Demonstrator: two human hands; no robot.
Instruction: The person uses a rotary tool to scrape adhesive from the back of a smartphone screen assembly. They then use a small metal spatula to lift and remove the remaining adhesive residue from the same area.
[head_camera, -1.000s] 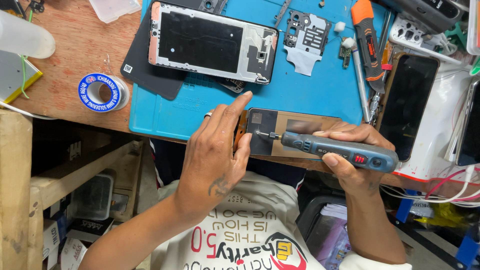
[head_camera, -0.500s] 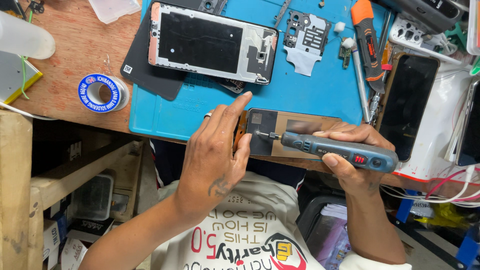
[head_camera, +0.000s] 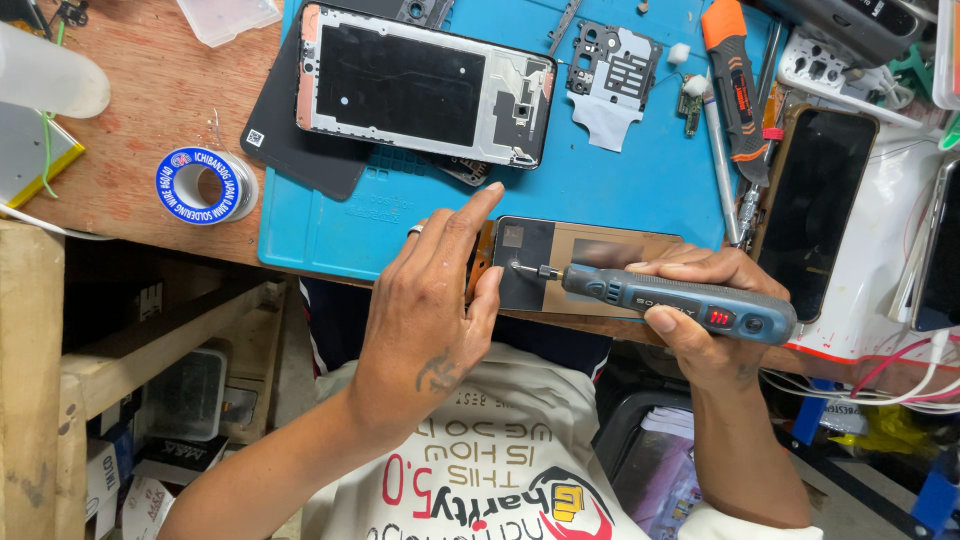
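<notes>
My right hand (head_camera: 700, 320) grips a blue-grey electric screwdriver (head_camera: 680, 300) lying sideways, its bit pointing left. The bit tip touches a flat dark and brown phone part (head_camera: 590, 250) at the near edge of the blue work mat (head_camera: 640, 190). My left hand (head_camera: 440, 310) rests on the left end of that part, thumb close to the bit and index finger stretched up over the mat. Farther back on the mat lies an opened phone frame (head_camera: 420, 85) with its dark inside facing up.
A grey metal shield plate (head_camera: 612, 75) lies beside the frame. An orange-handled tool (head_camera: 735, 85), a black phone (head_camera: 815, 200) and a white pad sit at right. A blue-labelled wire spool (head_camera: 200, 185) rests on the wooden bench (head_camera: 130, 140). Boxes stand on shelves below left.
</notes>
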